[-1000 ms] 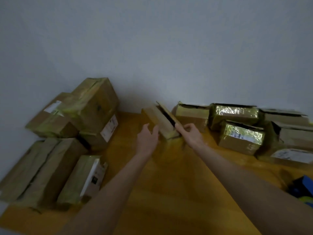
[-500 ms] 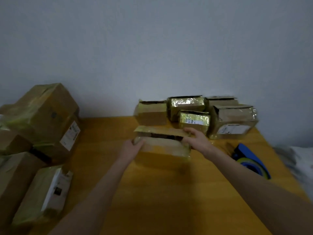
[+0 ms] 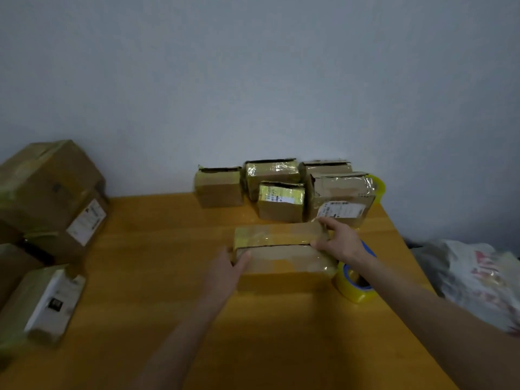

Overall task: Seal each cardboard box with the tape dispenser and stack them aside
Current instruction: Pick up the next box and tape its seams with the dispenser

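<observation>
One flat cardboard box (image 3: 281, 266), mid-table on the wooden table (image 3: 168, 277), long side towards me, far flap not quite down and a dark seam showing between the two top flaps

Grip: my right hand (image 3: 340, 243) pinches the right end of the far flap between thumb and forefinger; my left hand (image 3: 229, 267) lies against the left end, fingers looking straight, thumb on the near flap, clasping nothing

Handling, as I judge it: light for its bulk, walls thin and likely to bow, old glossy tape on the faces probably slick under the palm; best held by the short ends or pressed flat beside the seam, never by a lone flap

One tape dispenser (image 3: 355, 285), blue body, yellow roll, just right of the box, partly under my right forearm, within easy reach

Several open-topped boxes (image 3: 281, 202) far, by the wall; one stack of sealed boxes (image 3: 53, 190) left
</observation>
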`<state>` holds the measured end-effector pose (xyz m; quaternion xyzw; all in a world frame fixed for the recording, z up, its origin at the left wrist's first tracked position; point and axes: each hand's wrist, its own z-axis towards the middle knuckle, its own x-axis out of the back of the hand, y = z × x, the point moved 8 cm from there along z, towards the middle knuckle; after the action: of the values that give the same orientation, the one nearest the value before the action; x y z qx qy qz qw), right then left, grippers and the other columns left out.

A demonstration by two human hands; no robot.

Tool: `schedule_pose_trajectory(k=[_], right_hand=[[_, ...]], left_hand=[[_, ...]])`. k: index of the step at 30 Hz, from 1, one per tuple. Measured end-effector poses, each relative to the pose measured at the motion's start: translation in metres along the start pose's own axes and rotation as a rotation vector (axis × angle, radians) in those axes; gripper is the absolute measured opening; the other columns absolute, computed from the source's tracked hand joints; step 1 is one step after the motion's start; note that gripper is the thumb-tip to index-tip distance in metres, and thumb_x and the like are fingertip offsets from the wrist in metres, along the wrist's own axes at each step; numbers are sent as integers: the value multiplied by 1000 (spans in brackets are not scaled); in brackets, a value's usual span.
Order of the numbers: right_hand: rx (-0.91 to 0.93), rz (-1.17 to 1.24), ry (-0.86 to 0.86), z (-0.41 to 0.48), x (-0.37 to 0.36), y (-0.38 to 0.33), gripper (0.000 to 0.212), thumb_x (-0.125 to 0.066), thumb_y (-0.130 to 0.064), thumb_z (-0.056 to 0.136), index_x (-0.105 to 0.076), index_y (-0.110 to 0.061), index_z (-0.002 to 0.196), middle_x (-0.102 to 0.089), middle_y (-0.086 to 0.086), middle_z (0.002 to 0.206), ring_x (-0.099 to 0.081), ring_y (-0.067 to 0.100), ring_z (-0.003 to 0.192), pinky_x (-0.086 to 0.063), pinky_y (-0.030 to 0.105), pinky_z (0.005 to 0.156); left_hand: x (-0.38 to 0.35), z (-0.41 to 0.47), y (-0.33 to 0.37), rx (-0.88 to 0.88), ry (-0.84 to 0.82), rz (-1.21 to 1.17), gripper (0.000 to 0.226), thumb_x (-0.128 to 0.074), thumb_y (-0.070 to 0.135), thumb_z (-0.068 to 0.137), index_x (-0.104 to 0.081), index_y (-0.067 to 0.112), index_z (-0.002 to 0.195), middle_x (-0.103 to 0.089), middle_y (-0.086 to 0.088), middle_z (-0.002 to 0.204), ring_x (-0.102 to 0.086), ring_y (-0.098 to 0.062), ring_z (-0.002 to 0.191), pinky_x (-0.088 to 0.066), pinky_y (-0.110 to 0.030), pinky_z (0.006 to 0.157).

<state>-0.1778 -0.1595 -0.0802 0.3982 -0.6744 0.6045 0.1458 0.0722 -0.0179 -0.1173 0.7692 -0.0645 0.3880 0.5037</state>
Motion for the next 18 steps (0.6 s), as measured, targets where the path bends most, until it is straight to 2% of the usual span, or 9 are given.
schedule_pose_trajectory(k=[1, 2, 4, 6, 9, 11, 13, 16, 18], right_hand=[[18, -22, -9, -1, 0, 1, 71, -78, -29, 79, -45, -23, 142, -50, 3, 141, -47, 25, 126, -43, 36, 98], [33, -34, -17, 0, 0, 1, 71, -78, -30, 79, -45, -23, 141, -51, 3, 139, -49, 24, 124, -44, 36, 96], [42, -50, -37, 2, -1, 1, 71, -79, -32, 77, -44, -22, 138, -51, 1, 136, -50, 23, 121, -47, 37, 95], [44, -46, -45, 4, -3, -1, 71, -79, -31, 75, -43, -21, 136, -50, 1, 132, -52, 21, 116, -49, 39, 93], [110, -49, -104, 6, -4, 0, 65, -78, -33, 77, -44, -23, 131, -49, -4, 121, -51, 17, 109, -50, 37, 88], [133, 14, -211, 8, 3, 12, 61, -74, -35, 82, -46, -23, 135, -52, -3, 128, -51, 19, 118, -48, 38, 95], [79, 19, -193, 12, 26, 36, 60, -69, -44, 85, -48, -22, 136, -55, -1, 132, -53, 21, 120, -47, 39, 97], [-99, -199, -21, 17, 61, 85, 61, -68, -51, 83, -50, -18, 131, -59, 4, 121, -59, 23, 106, -47, 32, 75], [-214, -304, -85, 14, 56, 117, 49, -70, -50, 81, -57, -13, 111, -60, 4, 97, -61, 19, 84, -45, 29, 61]], left_hand=[[2, -4, 2, -5, 22, 10, 58, -55, 52, 89, -46, 13, 132, -61, -6, 115, -59, -21, 100, -51, -42, 88], [8, -5, 11, -62, 83, 121, 65, -56, 49, 90, -38, 11, 140, -55, -11, 126, -54, -26, 111, -47, -42, 95], [12, -10, 44, -275, 211, 425, 75, -54, 45, 93, -21, 10, 150, -35, -13, 148, -33, -30, 135, -34, -41, 109], [-9, -12, 77, -445, 115, 593, 77, -46, 50, 94, -7, 20, 153, -12, -1, 160, -6, -22, 147, -18, -41, 118], [-61, -22, 85, -481, -167, 808, 79, -32, 69, 89, 6, 36, 151, 13, 6, 159, 14, -18, 146, -1, -45, 119], [-72, -23, 77, -448, -201, 889, 83, -30, 74, 87, 12, 39, 149, 21, 5, 157, 18, -20, 145, 5, -45, 117], [-72, -21, 74, -439, -184, 916, 82, -29, 73, 87, 14, 38, 148, 23, 4, 157, 19, -20, 145, 6, -44, 117], [-72, -17, 74, -439, -184, 940, 81, -27, 72, 88, 12, 36, 149, 22, 2, 157, 18, -20, 146, 6, -43, 118], [-75, -17, 74, -446, -174, 926, 81, -27, 71, 88, 10, 35, 150, 21, 3, 156, 17, -19, 146, 6, -43, 118]])
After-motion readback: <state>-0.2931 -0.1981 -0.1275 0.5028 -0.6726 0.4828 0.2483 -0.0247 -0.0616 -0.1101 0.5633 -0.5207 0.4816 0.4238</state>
